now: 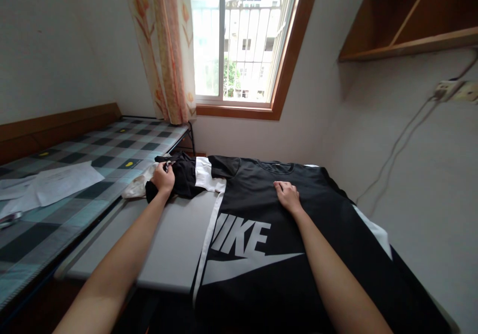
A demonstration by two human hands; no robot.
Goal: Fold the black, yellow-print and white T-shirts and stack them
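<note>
A black shirt [257, 194] with grey NIKE lettering and white trim lies spread over a light grey table [175, 244]. Resting on its upper chest, below the neckline, is my right hand [287, 194], palm down with the fingers slightly bent and nothing held. My left hand [163, 177] is closed at the far left of the table, beside a bunched black sleeve [184, 174] with a white band. A small dark, shiny thing shows at its fingers, too small to name. Next to that hand lies a crumpled off-white cloth [136, 185].
A bed with a checked cover [149, 137] stands along the left, with white papers [59, 182] on it. Behind are a curtain [172, 50] and a barred window. On the right wall hang a wooden shelf [411, 48] and a socket with cables [446, 90].
</note>
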